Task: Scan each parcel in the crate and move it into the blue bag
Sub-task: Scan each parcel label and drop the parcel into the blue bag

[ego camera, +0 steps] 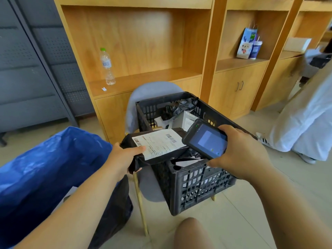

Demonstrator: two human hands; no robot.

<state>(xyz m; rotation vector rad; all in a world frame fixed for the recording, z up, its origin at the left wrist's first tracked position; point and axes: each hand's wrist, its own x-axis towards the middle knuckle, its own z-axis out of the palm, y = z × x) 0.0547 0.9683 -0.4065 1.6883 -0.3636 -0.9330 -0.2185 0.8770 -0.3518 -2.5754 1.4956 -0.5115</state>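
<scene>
Crate [197,177] sits on a chair [152,90]. Left of crate, on the floor: bag [45,159]. Over crate's near-left corner is a parcel [158,144], label up, gripped at its left end by left hand [124,155]. Over crate's near-right rim, scanner [206,139] in right hand [240,153], its front end above the parcel's right end. Inside crate, toward the back — more parcels [179,106]. Behind crate: shelf unit [143,42], with a bottle [107,67] on its shelf, behind-left of crate. Well to the right of crate — another person [305,123].
</scene>
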